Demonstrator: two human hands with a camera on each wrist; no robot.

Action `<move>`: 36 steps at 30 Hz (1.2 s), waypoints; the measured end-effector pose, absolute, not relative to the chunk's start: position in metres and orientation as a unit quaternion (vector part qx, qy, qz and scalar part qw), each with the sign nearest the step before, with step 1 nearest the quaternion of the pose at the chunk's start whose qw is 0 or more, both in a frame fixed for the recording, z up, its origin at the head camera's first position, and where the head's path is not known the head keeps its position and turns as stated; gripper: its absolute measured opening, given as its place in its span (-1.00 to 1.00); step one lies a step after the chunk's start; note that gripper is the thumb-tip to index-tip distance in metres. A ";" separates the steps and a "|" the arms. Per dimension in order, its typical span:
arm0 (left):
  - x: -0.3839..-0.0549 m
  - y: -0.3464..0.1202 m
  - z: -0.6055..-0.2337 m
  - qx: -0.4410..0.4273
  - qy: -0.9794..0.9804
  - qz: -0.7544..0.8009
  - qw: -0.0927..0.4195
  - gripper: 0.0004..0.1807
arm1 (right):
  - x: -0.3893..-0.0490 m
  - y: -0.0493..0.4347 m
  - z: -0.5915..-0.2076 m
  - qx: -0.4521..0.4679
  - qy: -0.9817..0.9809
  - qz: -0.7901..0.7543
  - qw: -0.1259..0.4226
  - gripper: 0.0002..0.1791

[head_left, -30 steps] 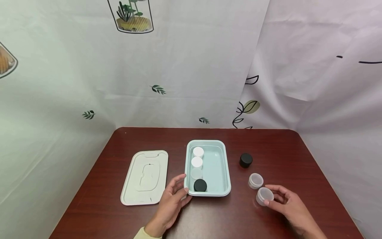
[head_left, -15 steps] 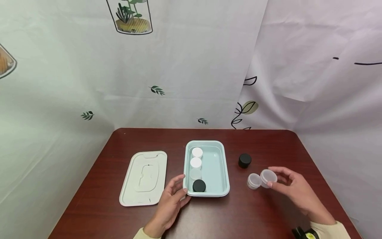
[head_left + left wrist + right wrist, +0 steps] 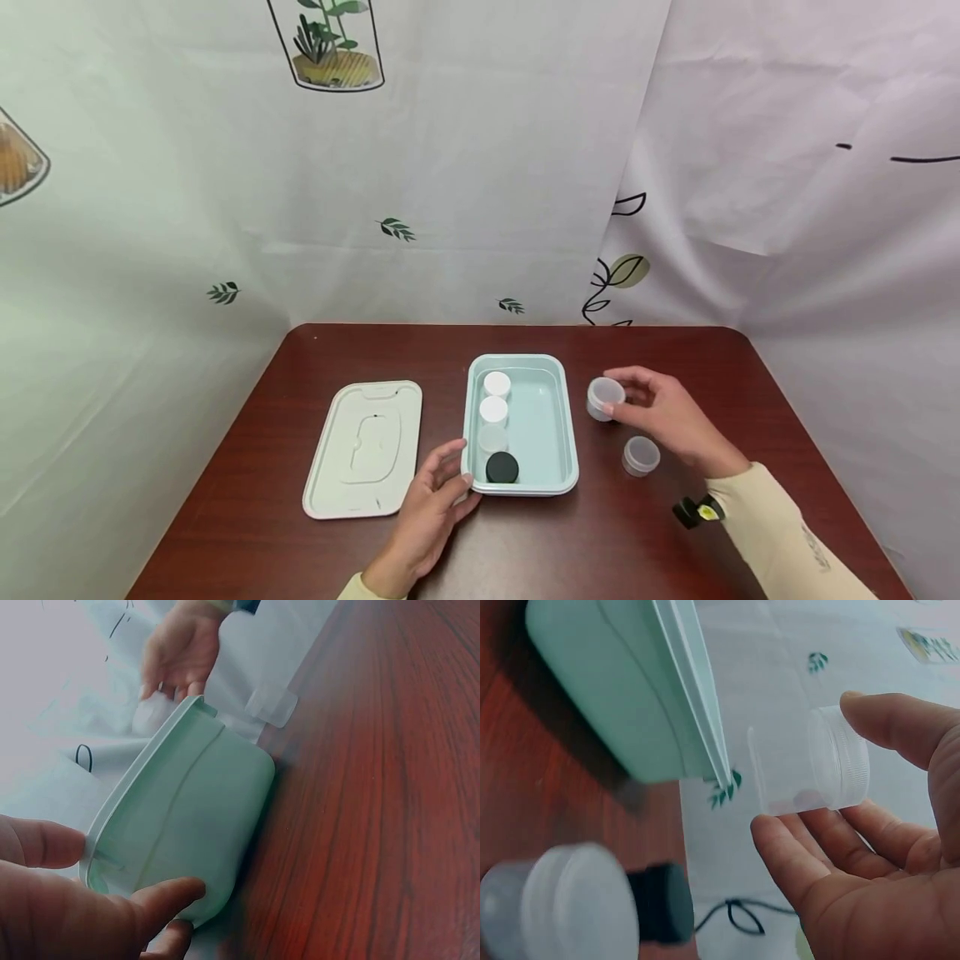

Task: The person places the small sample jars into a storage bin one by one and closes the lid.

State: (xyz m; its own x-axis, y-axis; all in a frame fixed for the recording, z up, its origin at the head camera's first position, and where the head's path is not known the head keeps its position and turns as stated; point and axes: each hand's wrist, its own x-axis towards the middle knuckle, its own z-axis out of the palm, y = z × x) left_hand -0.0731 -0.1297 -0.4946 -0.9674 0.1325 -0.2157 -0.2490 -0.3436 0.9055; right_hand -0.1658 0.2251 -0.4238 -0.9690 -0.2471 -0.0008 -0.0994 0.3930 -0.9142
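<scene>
My right hand (image 3: 667,417) pinches a small clear plastic screw-top jar (image 3: 604,398) between thumb and fingers, off the table beside the container's right side. In the right wrist view the jar (image 3: 817,761) lies sideways across the fingers. My left hand (image 3: 427,512) grips the near left corner of a pale green plastic container (image 3: 572,433), thumb and fingers around its rim and wall. Inside, along the left wall, stand two white jars (image 3: 493,409), a clear jar (image 3: 492,438) and a black-lidded jar (image 3: 502,467) in a row.
A second clear jar (image 3: 641,456) stands on the table (image 3: 570,550) right of the container. A black-lidded jar (image 3: 664,904) shows in the right wrist view; the held jar hides it in the head view. The white lid (image 3: 367,450) lies left. Printed cloth hangs behind.
My right hand has lifted the clear jar from the table and carried it away from me and leftward, past the other clear jar. The left hand stays at the container's corner.
</scene>
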 end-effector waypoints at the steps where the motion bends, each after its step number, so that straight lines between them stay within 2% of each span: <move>1: -0.073 -0.130 -0.495 -0.052 0.561 0.818 0.116 -0.33 | -0.170 0.220 -0.423 -0.107 0.832 -0.540 0.072 -0.39; 15: -0.073 -0.131 -0.497 -0.050 0.568 0.813 0.117 -0.33 | -0.215 0.160 -0.431 -0.142 0.828 -0.530 0.113 -0.41; 36: -0.074 -0.129 -0.495 -0.049 0.564 0.816 0.115 -0.33 | -0.231 0.105 -0.435 -0.129 0.893 -0.418 0.106 -0.42</move>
State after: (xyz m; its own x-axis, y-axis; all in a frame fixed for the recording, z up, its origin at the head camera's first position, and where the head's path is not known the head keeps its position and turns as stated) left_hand -0.0736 -0.1294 -0.4953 -0.9686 0.1335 -0.2097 -0.2433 -0.3365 0.9097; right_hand -0.2314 0.1051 -0.4351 -0.9442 -0.3192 -0.0817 -0.1415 0.6170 -0.7742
